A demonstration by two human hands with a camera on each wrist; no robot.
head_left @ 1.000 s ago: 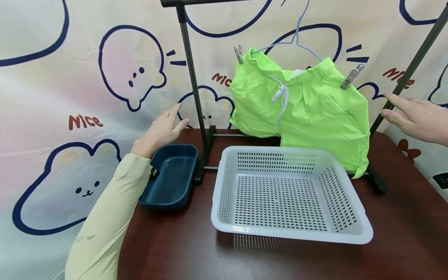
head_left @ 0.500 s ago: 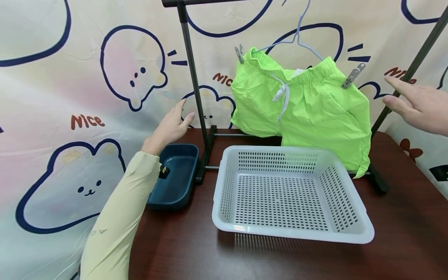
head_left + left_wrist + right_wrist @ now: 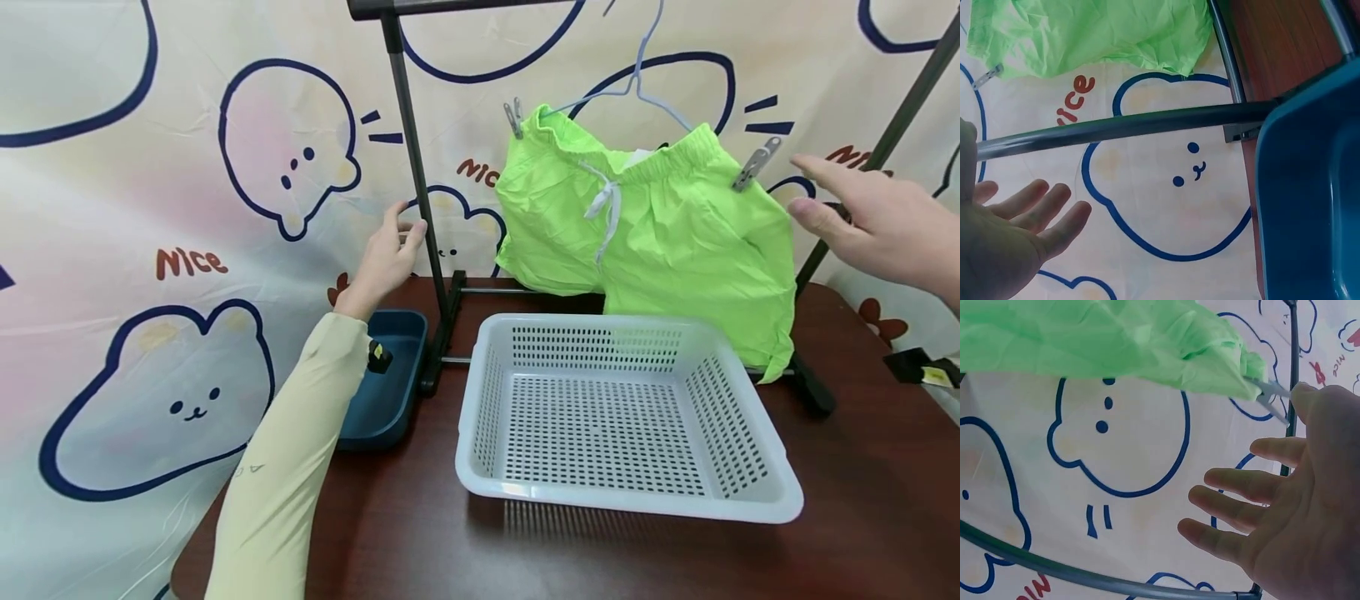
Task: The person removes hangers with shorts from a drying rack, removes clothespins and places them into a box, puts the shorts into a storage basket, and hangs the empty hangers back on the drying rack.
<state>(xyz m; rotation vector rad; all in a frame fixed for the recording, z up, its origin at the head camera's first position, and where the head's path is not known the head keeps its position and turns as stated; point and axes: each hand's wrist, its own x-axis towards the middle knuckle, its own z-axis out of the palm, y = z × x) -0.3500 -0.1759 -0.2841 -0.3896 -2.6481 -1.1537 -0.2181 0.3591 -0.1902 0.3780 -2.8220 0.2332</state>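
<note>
Lime-green shorts [image 3: 697, 242] with a white drawstring hang from a blue wire hanger [image 3: 639, 71]. A metal clip [image 3: 514, 118] sits at the left of the waistband and another clip [image 3: 757, 164] at the right. My left hand [image 3: 384, 265] is raised beside the rack's left post [image 3: 412, 142], its fingers loosely bent around nothing; whether the thumb touches the post, I cannot tell. My right hand [image 3: 881, 218] hovers just right of the right clip, fingers extended. In the right wrist view the spread fingers of that hand [image 3: 1285, 515] hold nothing, and the clip [image 3: 1270, 397] lies near the thumb.
In front of the shorts, a white perforated basket [image 3: 630, 498] stands on the dark wooden table [image 3: 420, 533]. A blue basin [image 3: 415, 367] sits to its left, partly behind my left sleeve. The black rack's right post [image 3: 918, 100] rises behind my right hand. A patterned sheet [image 3: 67, 225] forms the backdrop.
My left hand has moved right and slightly up, toward the left post. The right hand has come up and then leftward, closer to the right clip. The shorts stay in place.
</note>
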